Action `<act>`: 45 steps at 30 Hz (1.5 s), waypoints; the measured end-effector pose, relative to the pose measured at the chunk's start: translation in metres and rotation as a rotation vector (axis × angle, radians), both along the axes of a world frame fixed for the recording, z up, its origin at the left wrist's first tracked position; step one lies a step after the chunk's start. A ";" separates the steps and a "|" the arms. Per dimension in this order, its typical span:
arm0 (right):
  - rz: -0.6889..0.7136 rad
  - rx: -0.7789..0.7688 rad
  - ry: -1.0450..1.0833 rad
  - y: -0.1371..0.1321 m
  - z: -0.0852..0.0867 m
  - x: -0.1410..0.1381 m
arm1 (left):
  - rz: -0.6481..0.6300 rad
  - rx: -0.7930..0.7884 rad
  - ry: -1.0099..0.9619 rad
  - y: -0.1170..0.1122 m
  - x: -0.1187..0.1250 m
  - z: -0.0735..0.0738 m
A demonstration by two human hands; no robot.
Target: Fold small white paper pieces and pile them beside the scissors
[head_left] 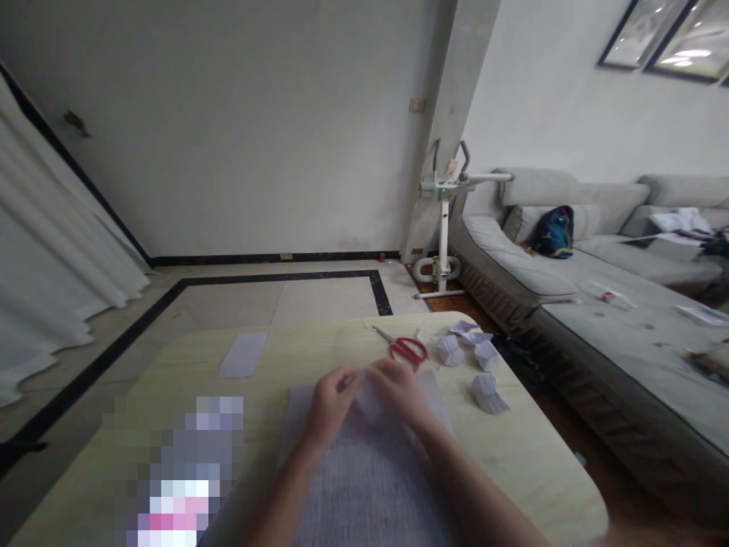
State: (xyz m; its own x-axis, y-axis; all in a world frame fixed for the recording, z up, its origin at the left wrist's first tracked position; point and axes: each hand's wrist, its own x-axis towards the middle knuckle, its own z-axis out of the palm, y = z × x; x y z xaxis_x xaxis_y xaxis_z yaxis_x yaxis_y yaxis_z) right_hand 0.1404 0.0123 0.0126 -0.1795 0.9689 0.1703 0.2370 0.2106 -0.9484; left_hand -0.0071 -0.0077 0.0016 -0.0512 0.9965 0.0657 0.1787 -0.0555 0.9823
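Note:
Over the middle of the table, my left hand (pixel 332 403) and my right hand (pixel 399 389) meet with their fingers closed on a small piece of white paper (pixel 369 401). Fingers and motion blur cover part of the piece, so its folds cannot be made out. Beneath my hands and forearms lies a large sheet (pixel 376 486) covered with faint lines of writing or print. Just beyond my right hand are scissors (pixel 408 350) with red handles, the blades pointing away to the left. Several folded paper pieces, including one paper piece (pixel 488 395) nearest me, sit to the right.
A blank paper slip (pixel 244 355) lies at the table's far left. Pixelation hides an item at the near left of the wooden table (pixel 187 365). Beyond the right edge stands a grey sofa (pixel 604 304) with a blue backpack (pixel 555 232); white exercise equipment (pixel 443 235) stands behind.

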 end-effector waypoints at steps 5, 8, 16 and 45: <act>-0.025 0.003 -0.009 0.000 -0.001 0.000 | -0.023 -0.036 -0.087 0.000 -0.002 0.006; -0.022 0.010 -0.016 0.001 -0.001 0.000 | -0.027 -0.035 -0.084 -0.001 -0.002 0.006; -0.001 0.011 -0.021 -0.001 0.000 0.001 | 0.054 0.045 0.005 -0.002 0.000 0.003; -0.012 0.025 -0.044 -0.004 0.001 0.000 | 0.007 0.030 -0.040 0.000 -0.002 0.000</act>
